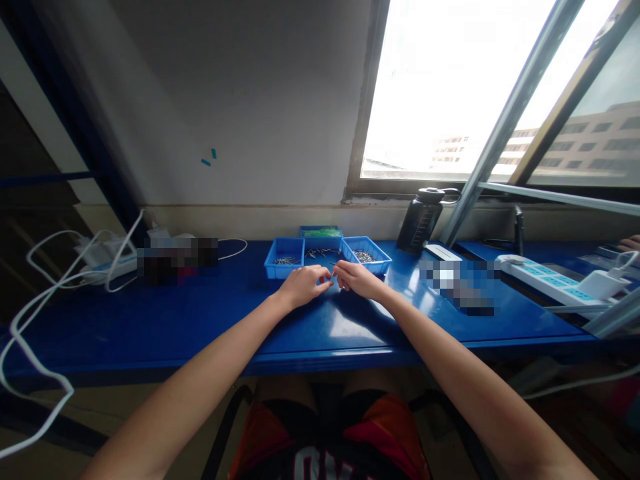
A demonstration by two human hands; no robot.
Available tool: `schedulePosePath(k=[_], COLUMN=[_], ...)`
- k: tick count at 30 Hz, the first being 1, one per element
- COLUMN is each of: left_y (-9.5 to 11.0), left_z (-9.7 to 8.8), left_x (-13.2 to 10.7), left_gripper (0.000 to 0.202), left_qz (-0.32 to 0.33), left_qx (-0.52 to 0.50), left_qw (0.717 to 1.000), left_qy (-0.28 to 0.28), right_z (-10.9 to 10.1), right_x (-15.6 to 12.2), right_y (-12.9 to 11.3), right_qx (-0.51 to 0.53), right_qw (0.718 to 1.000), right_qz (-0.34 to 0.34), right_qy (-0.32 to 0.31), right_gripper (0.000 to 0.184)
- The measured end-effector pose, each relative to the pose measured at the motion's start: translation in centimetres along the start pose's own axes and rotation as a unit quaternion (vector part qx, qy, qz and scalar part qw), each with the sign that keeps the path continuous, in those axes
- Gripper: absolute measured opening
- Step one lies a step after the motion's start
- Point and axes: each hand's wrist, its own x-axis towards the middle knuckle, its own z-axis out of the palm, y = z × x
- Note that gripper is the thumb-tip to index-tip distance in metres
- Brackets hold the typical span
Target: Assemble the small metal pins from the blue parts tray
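Observation:
Both my arms reach out over a blue table (pixel 165 327). My left hand (pixel 303 285) and my right hand (pixel 357 278) meet just in front of three small blue trays. Fingers of both hands are pinched together around a tiny metal part (pixel 333 273) held between them. The left tray (pixel 285 258), the middle tray (pixel 323 255) and the right tray (pixel 367 255) each hold several small metal pieces. A fourth blue tray (pixel 321 232) with green contents sits behind them.
A dark water bottle (pixel 421 219) stands right of the trays below the window. A white power strip (pixel 543 278) with a plugged charger lies at far right. White cables (pixel 47 280) loop at the left edge. Another person's fingers (pixel 631 243) show at far right.

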Motion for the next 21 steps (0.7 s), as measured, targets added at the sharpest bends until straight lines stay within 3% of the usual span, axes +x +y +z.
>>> schedulePosePath(k=[11, 21], left_y=[0.26, 0.11], left_z=[-0.34, -0.4], left_x=[-0.02, 0.13], left_gripper=[0.024, 0.025], left_qz=[-0.033, -0.029], left_qx=[0.008, -0.008], left_qw=[0.999, 0.999], left_qy=[0.033, 0.028], right_z=[-0.02, 0.06], right_x=[0.03, 0.01], right_y=[0.03, 0.21], right_qx=[-0.018, -0.021], right_qw=[1.0, 0.999], right_qz=[0.0, 0.01], right_qy=[-0.011, -0.031], right_gripper=[0.028, 0.028])
